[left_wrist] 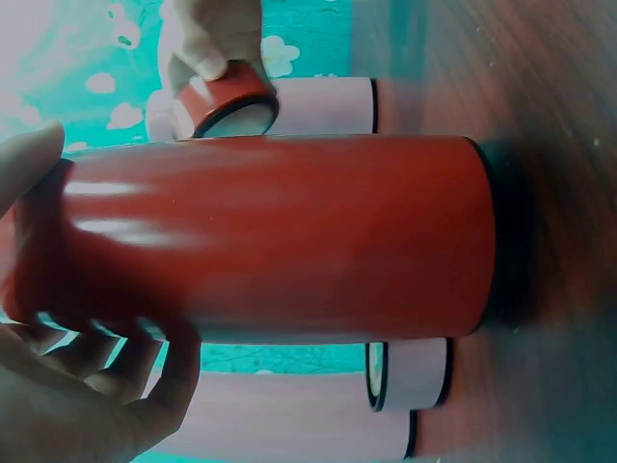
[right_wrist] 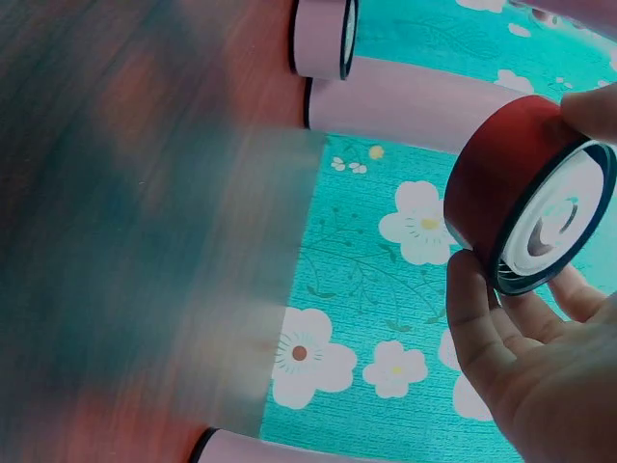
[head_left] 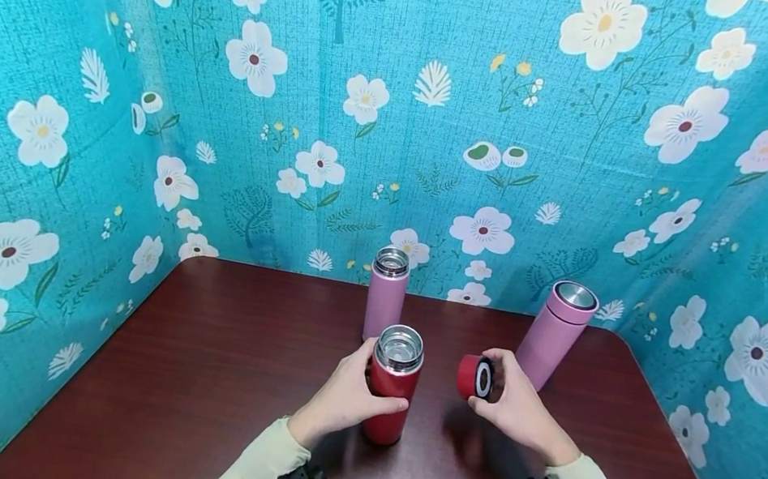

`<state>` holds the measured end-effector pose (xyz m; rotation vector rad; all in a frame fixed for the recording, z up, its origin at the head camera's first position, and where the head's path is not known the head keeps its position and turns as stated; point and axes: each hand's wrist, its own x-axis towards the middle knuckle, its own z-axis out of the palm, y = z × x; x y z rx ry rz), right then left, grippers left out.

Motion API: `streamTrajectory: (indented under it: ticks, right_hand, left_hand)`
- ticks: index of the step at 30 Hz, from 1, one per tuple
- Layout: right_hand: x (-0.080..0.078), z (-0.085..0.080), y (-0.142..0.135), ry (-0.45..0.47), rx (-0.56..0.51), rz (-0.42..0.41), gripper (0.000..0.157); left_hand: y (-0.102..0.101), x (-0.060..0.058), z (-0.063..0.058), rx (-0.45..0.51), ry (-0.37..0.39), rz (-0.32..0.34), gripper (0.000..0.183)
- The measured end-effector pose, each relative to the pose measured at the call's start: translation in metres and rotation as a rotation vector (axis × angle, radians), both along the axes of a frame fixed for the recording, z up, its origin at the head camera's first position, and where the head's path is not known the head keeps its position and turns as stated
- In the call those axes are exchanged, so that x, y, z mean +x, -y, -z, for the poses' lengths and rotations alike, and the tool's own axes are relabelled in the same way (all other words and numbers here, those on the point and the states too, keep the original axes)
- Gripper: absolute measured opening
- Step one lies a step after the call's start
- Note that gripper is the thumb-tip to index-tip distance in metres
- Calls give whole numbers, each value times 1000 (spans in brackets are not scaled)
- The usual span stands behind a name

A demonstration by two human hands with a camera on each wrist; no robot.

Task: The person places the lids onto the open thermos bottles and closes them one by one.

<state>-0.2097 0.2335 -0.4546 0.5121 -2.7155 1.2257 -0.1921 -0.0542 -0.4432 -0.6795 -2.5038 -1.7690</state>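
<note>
My left hand (head_left: 345, 398) grips the upper part of a red thermos flask (head_left: 382, 423), its thumb and fingers wrapped around opposite sides. The flask is upright and uncapped, its steel mouth showing. To the right, my right hand (head_left: 519, 406) pinches the red lid (head_left: 466, 376) between thumb and fingers above the table. This lid is tipped on its side; its pale inner face with a black rim shows in the right wrist view. Just behind the red flask stands an uncapped pink thermos flask (head_left: 386, 297). A pink lid (left_wrist: 419, 374) lies by it, hidden in the head view.
A second pink thermos flask (head_left: 550, 341), with its lid on, stands at the back right beyond my right hand. The dark wooden table (head_left: 226, 365) ends at the back against a blue flowered curtain (head_left: 396, 151), which also hangs along both sides.
</note>
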Motion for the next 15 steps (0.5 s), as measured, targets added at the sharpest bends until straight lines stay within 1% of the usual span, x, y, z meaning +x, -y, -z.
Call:
streamTrajectory:
  ticks: [3,7,10,15]
  right_hand:
    - [0,-3,0,-28,-11,-21,77]
    - [0,-8,1,-69,-21,-49,79]
    - [-1,-11,2,-82,-35,-39,77]
    - [-2,-13,4,-88,-69,-10,72]
  left_hand:
    - [-4,0,3,-3,7,3,78]
    - [-9,-1,7,-6,11,3,78]
    - [-12,-2,9,-11,10,2,77]
    - [-16,-3,9,-5,11,6,76]
